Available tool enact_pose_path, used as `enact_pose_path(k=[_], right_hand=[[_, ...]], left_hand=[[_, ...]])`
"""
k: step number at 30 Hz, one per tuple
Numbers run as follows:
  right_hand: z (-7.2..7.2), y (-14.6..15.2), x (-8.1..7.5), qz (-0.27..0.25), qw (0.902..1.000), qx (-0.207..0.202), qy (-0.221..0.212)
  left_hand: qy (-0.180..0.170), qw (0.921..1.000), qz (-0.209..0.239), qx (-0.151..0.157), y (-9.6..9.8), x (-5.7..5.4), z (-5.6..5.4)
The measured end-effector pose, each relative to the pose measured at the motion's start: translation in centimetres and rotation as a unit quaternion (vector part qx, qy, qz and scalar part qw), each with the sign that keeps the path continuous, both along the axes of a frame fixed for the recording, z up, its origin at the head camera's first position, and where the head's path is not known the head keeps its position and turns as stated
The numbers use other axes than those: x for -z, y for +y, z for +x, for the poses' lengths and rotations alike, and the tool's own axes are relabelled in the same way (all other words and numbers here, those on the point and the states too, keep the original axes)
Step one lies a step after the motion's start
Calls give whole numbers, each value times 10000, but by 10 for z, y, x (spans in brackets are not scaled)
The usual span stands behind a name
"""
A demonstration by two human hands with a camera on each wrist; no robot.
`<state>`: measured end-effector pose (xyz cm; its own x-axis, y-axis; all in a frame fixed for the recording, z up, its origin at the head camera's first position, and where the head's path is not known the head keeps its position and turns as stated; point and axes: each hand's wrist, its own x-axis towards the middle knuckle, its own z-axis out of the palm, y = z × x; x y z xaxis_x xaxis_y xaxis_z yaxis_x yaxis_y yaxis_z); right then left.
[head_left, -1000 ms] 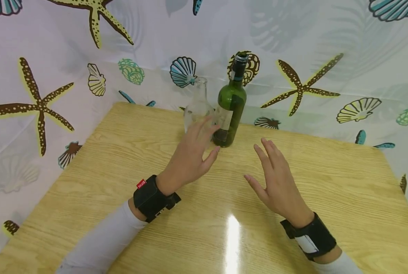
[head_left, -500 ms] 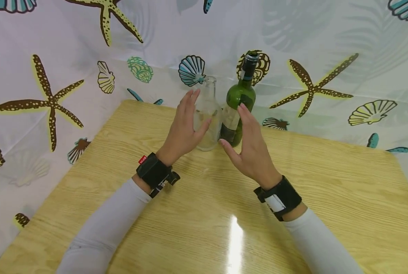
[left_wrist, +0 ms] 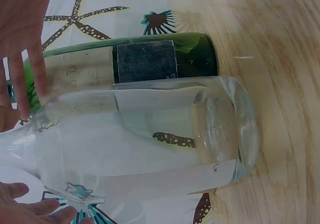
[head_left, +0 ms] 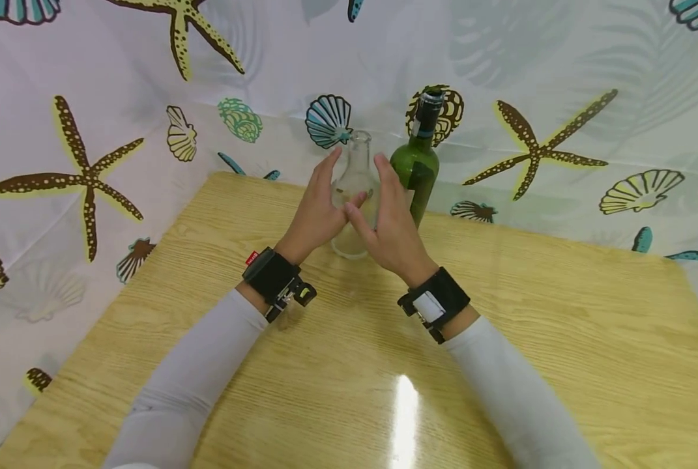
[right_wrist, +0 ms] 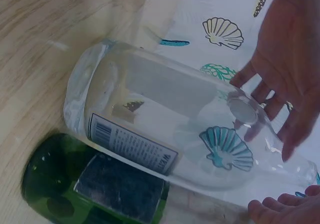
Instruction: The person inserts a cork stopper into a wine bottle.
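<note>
A clear glass bottle [head_left: 357, 174] stands upright on the wooden table, with a small printed label showing in the right wrist view. My left hand [head_left: 316, 212] is at its left side and my right hand [head_left: 394, 225] at its right, both with fingers extended upward beside the shoulder. The two thumbs meet in front of the bottle in the head view. In the left wrist view, gaps show between the fingers and the glass. Just right of it stands a green wine bottle [head_left: 416, 163] with a dark cap and label, partly hidden behind my right hand.
The wooden table [head_left: 536, 312] extends widely to both sides and toward me. A white curtain [head_left: 255, 58] printed with starfish and shells hangs right behind the bottles. Black bands [head_left: 271, 279] with small cameras circle both wrists.
My right hand has moved left and forward, past the green bottle to the clear one. My left hand has shifted from in front of the clear bottle to its left side. Both bottles stay put.
</note>
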<state>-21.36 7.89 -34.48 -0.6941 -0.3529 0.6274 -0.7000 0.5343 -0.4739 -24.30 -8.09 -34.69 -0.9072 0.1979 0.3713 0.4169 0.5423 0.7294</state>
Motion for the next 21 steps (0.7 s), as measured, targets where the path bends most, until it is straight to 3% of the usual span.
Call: enact_pose_path(k=[4, 11, 21], right_hand=[[-9, -8, 0, -161, 9995, 12, -273], [-20, -19, -3, -723, 9900, 224, -1191], [-23, -20, -2, -709, 9869, 528, -1352]], left_hand=[[-51, 10000, 61, 47, 3, 0, -5], [-190, 9996, -111, 156, 2, 4, -8], [-358, 9980, -226, 475, -5, 6, -4]])
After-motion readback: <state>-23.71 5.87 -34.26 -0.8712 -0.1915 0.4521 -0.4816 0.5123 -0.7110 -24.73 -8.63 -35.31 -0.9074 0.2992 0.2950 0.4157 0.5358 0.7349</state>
